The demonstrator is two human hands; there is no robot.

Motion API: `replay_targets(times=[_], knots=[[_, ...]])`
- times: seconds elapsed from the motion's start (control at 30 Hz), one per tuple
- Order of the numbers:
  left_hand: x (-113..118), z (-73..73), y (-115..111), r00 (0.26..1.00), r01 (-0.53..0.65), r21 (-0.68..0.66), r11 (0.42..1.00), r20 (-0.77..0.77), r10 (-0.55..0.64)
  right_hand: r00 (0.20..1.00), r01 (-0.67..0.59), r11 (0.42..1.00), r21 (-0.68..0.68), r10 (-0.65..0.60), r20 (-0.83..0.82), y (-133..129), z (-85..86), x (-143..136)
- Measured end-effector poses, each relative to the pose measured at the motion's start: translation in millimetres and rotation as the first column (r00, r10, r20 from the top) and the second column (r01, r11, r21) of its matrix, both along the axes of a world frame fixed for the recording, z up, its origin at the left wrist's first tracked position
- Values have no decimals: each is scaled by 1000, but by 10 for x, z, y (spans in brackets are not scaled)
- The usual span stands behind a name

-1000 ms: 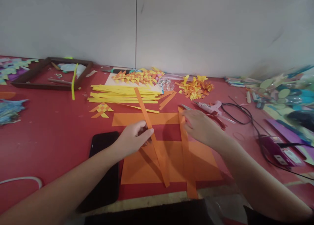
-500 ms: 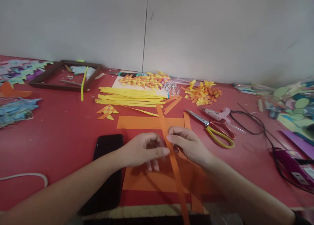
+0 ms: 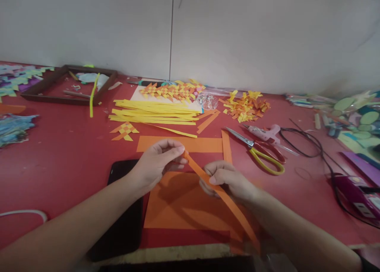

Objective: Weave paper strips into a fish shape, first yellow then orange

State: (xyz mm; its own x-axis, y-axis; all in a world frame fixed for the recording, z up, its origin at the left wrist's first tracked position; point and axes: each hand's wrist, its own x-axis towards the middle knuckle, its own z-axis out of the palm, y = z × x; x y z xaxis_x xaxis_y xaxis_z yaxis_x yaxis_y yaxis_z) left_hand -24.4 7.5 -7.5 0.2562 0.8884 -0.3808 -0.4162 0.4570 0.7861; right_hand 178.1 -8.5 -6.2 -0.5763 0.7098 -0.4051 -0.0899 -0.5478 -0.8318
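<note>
A long orange paper strip (image 3: 228, 201) runs slantwise between my hands, its far end hanging toward the table's front edge. My left hand (image 3: 162, 161) pinches the upper tip of the strip between thumb and forefinger. Farther down, my right hand (image 3: 227, 179) grips the same strip, thumb on top. Beneath them lies an orange paper sheet (image 3: 178, 208). Behind the hands is a wide orange paper band (image 3: 178, 144), with another orange strip at its right end. A woven orange and yellow paper fish (image 3: 125, 131) rests left of the band.
Yellow strips (image 3: 154, 114) are piled behind. Scissors (image 3: 258, 149) and a pink glue gun (image 3: 264, 133) with a black cord lie right. A black phone (image 3: 118, 216) sits under my left forearm. At back left is a brown frame (image 3: 56, 101); paper scraps (image 3: 245, 105) are heaped at back right.
My left hand has moved up and left and now pinches the strip's upper end. The strip has swung to a flatter slant, its lower end shifting right. The right hand keeps hold, slightly lower.
</note>
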Motion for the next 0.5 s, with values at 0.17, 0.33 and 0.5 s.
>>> replay_targets(times=[0.17, 0.33, 0.5], knots=[[-5, -30, -34, 997, 65, 39, 997, -41, -64, 977, 30, 966, 258, -82, 196, -5, 42, -10], [1, -7, -84, 955, 260, 102, 960, -170, -241, 944, 132, 849, 511, -265, 196, -26, 71, -66], [16, 3, -100, 930, 298, 189, 936, -278, -240, 932, 139, 833, 536, -293, 214, -54, 23, -84]])
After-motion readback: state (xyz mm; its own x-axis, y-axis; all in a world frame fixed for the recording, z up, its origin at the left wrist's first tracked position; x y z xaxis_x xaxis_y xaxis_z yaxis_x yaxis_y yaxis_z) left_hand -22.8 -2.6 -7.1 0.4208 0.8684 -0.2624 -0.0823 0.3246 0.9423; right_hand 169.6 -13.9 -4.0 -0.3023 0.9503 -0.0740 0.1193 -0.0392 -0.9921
